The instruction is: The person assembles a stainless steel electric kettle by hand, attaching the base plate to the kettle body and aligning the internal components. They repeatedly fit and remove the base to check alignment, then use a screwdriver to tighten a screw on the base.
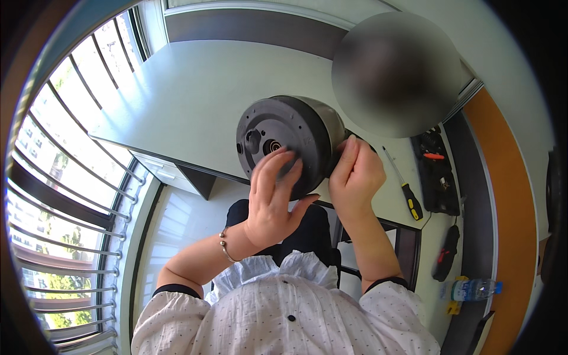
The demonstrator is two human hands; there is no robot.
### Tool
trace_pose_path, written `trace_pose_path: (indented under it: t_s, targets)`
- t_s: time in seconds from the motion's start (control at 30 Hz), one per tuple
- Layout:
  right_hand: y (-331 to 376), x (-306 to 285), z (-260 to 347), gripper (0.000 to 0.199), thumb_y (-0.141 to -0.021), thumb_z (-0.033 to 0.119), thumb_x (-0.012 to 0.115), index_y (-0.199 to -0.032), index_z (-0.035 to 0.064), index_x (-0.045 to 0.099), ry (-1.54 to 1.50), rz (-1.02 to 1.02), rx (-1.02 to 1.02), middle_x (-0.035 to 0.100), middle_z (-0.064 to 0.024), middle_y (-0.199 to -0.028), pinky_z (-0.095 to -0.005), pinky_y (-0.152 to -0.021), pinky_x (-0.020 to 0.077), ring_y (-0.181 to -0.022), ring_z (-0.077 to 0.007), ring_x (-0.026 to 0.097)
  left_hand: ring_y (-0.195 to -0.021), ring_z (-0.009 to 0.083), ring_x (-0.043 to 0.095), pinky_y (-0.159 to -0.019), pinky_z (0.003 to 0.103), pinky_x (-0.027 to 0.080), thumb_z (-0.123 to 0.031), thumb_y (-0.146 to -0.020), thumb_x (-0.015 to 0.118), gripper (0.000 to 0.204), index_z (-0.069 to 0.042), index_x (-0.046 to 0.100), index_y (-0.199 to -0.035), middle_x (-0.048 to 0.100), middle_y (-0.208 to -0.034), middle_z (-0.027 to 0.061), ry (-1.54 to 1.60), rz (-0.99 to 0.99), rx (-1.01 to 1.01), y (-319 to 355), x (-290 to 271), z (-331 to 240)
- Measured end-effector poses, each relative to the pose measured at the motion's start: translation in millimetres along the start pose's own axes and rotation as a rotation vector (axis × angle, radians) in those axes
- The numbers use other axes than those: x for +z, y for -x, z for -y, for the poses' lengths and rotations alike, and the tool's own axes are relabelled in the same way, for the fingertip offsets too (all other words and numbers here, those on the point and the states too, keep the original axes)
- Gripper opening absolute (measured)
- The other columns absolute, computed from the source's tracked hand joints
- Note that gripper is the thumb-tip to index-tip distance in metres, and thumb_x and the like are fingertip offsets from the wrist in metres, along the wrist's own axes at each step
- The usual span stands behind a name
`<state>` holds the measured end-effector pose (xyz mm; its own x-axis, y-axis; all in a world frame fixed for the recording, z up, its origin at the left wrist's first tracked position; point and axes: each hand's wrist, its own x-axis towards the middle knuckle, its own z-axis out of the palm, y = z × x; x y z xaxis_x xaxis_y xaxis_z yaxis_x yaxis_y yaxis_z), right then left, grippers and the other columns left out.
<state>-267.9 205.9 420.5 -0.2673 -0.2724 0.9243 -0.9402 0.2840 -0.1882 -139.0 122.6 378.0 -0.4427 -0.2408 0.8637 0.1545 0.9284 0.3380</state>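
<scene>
An electric kettle (284,127) is tipped on its side above the table, its black round base turned toward me and its metal body pointing away. The ring-shaped connector shows in the middle of the base. My right hand (358,174) is closed around the kettle's black handle, which the fingers mostly cover. Over the lower part of the base is my left hand (272,198), fingers apart and slightly bent. Its fingertips are at the base next to the connector; whether they press on it I cannot tell.
Right of my hands, a yellow-and-black screwdriver (403,186) lies on the white table (195,89). Beyond it sit a black tool case (438,177), a black-and-red tool (447,254) and a water bottle (473,290). A barred window (71,195) lines the left side. A blurred round patch covers the upper right.
</scene>
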Motion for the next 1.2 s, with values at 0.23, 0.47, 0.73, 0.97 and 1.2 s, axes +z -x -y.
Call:
trace_pose_path:
  t_s: [0.23, 0.47, 0.73, 0.97, 1.2]
  targets:
    - [28.8, 5.5, 0.4, 0.013, -0.087, 0.008, 0.057, -0.075, 0.0044, 0.057, -0.02, -0.055, -0.042, 0.054, -0.0067, -0.059, -0.0377, -0.049, 0.0385, -0.051, -0.0272, 0.052, -0.102, 0.039, 0.051, -0.084, 0.047, 0.044, -0.008, -0.059, 0.08, 0.058, 0.0, 0.052, -0.11, 0.048, -0.114, 0.0225, 0.011, -0.083, -0.085, 20.6, 13.4, 6.3]
    - [37.5, 6.4, -6.0, 0.01, -0.086, 0.008, 0.057, -0.077, 0.004, 0.058, -0.032, 0.005, -0.014, 0.057, -0.0073, -0.061, -0.0379, -0.051, 0.0404, -0.053, -0.028, 0.053, -0.1, 0.0391, 0.052, -0.082, 0.046, 0.045, -0.005, -0.057, 0.08, 0.055, 0.0, 0.054, -0.104, 0.048, -0.113, 0.0237, 0.02, -0.11, -0.075, 25.1, 22.5, 14.7]
    - [43.8, 7.2, -9.5, 0.012, -0.086, 0.007, 0.056, -0.074, 0.0044, 0.058, -0.069, -0.009, -0.01, 0.058, -0.0075, -0.063, -0.0378, -0.05, 0.041, -0.053, -0.0284, 0.054, -0.101, 0.0392, 0.055, -0.086, 0.047, 0.046, -0.013, -0.057, 0.081, 0.049, 0.001, 0.059, -0.099, 0.053, -0.113, 0.0225, -0.052, -0.099, -0.033, 22.0, 21.6, 13.4]
    - [47.6, 6.6, -11.0, 0.015, -0.086, 0.005, 0.055, -0.072, 0.0041, 0.057, -0.082, -0.027, 0.003, 0.057, -0.0072, -0.062, -0.0376, -0.048, 0.0397, -0.051, -0.028, 0.054, -0.108, 0.0357, 0.057, -0.093, 0.048, 0.045, -0.022, -0.056, 0.084, 0.049, -0.002, 0.061, -0.094, 0.059, -0.109, 0.017, -0.105, -0.096, 0.068, 19.0, 16.1, 17.5]
    - [51.0, 2.4, -18.4, 0.015, -0.086, 0.007, 0.056, -0.071, 0.0038, 0.055, -0.15, 0.004, 0.004, 0.055, -0.0084, -0.061, -0.0372, -0.048, 0.0385, -0.052, -0.0289, 0.053, -0.105, 0.0371, 0.058, -0.088, 0.045, 0.047, -0.02, -0.056, 0.085, 0.048, -0.002, 0.061, -0.094, 0.058, -0.108, 0.0167, 0.034, -0.051, 0.06, 14.6, 11.6, 17.6]
